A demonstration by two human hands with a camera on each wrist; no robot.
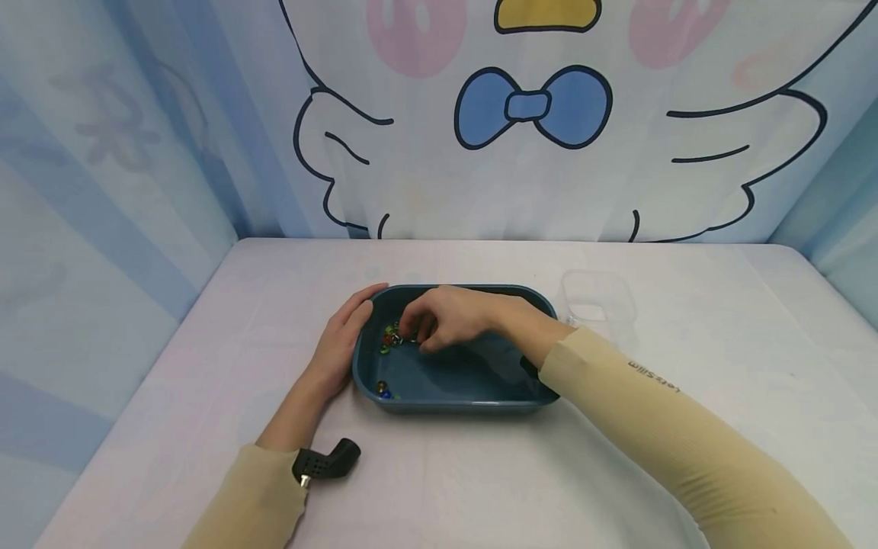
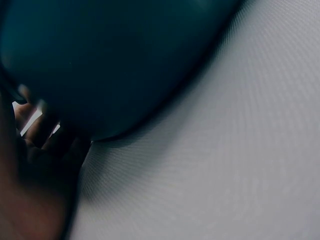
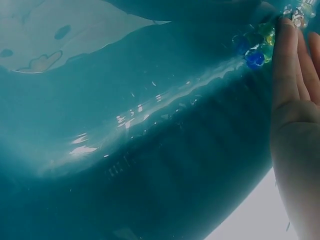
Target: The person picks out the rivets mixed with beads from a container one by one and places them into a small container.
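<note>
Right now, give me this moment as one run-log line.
left hand: rests on tray's left wall | right hand: inside blue tray, fingers at beads | clear container: right of tray, untouched

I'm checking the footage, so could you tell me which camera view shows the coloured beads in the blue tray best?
The right wrist view: the beads sit close up and glossy by the right hand's fingertips. The head view shows them small, inside the blue tray, partly behind the right hand. The left wrist view shows none.
</note>
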